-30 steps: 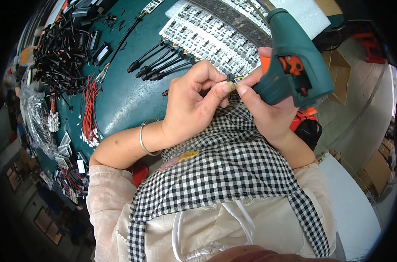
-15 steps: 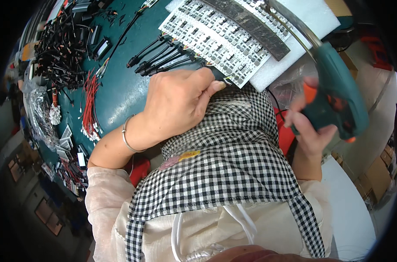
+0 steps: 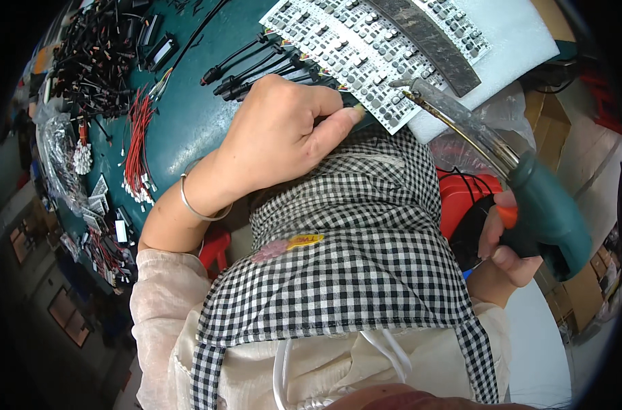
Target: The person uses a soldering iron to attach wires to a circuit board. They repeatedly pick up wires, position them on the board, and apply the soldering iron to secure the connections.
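Observation:
My left hand [image 3: 284, 130] is closed in a pinch at the near edge of a white circuit board panel [image 3: 355, 58], on what looks like a black cable, mostly hidden by the fingers. Several black cables [image 3: 246, 58] with coloured wire ends lie along the panel's left edge. My right hand [image 3: 508, 256] grips a green soldering gun [image 3: 550, 212] with an orange trigger. Its long metal nozzle and thin feed tube point up and left, with the tip over the panel's right-hand part; whether it touches is unclear. A dark curved bar [image 3: 427, 48] lies across the panel.
White foam [image 3: 516, 51] lies under the panel on the green table [image 3: 188, 130]. Bundles of black cables [image 3: 92, 55] and red wires [image 3: 139, 137] lie at the left, beside clear plastic bags [image 3: 58, 154]. A red stool [image 3: 461, 198] and cardboard boxes [image 3: 584, 294] are at the right.
The soldering gun has moved down and right with my right hand, bringing its tip lower over the panel. My left hand has shifted slightly up, keeping its pinch.

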### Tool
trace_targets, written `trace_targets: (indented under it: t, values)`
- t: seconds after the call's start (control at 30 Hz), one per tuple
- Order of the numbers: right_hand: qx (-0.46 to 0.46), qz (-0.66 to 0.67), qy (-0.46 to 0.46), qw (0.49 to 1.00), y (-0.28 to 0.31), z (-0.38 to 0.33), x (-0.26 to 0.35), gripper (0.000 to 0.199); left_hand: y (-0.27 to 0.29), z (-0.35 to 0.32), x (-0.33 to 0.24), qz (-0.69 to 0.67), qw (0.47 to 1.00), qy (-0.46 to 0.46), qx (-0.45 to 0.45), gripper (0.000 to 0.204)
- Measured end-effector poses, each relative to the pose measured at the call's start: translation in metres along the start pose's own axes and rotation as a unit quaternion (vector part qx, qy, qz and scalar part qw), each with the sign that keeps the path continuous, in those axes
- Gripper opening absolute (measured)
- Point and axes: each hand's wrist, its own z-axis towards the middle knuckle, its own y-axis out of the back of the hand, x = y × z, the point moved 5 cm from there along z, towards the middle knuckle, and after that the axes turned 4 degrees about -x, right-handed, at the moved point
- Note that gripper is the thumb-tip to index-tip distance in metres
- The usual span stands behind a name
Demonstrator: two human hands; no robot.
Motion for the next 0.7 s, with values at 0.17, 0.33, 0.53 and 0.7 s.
trace_targets:
  t: [0.17,0.33,0.53,0.7]
  values:
    - [0.008,0.014,0.011,1.000,-0.001,0.001,-0.002,0.065,0.000,0.002,0.006,-0.052,0.998,0.013,0.013,0.041]
    - [0.008,0.006,0.038,0.999,0.007,-0.004,-0.012,0.062,-0.001,0.002,0.012,-0.046,0.998,0.026,0.034,0.042]
    - [0.005,0.012,-0.006,1.000,-0.008,0.001,-0.008,0.060,0.000,0.004,0.012,-0.042,0.998,0.035,0.044,0.042]
    - [-0.017,0.021,-0.016,0.999,-0.010,0.000,-0.012,0.058,0.000,0.002,0.011,-0.033,0.999,0.032,0.029,0.042]
